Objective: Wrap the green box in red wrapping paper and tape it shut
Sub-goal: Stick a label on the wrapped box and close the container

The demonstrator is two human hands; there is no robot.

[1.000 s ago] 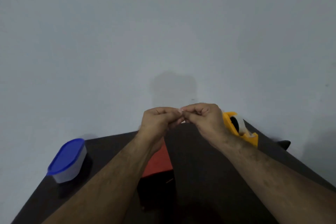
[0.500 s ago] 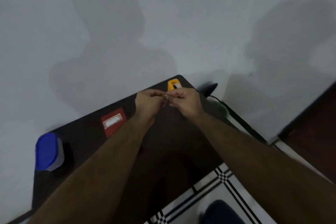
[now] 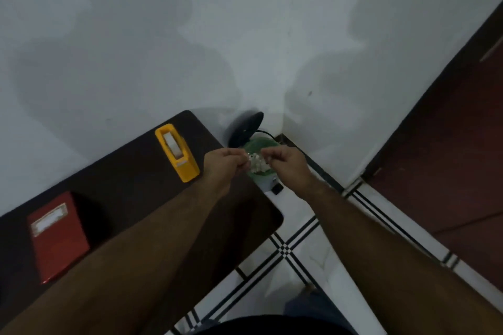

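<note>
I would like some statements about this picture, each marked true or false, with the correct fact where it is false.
1. The yellow plastic tape dispenser stands on the dark table. True.
2. The red-wrapped box lies between the two hands. False: it lies far to the left on the table, apart from both hands.
3. The left hand and the right hand pinch a crumpled piece of clear tape between them. True.
4. The hands are held over the middle of the table. False: they are at its right end, above a green round bin on the floor.
5. The left hand rests on the dispenser. False: it is beside it, not touching.
</note>
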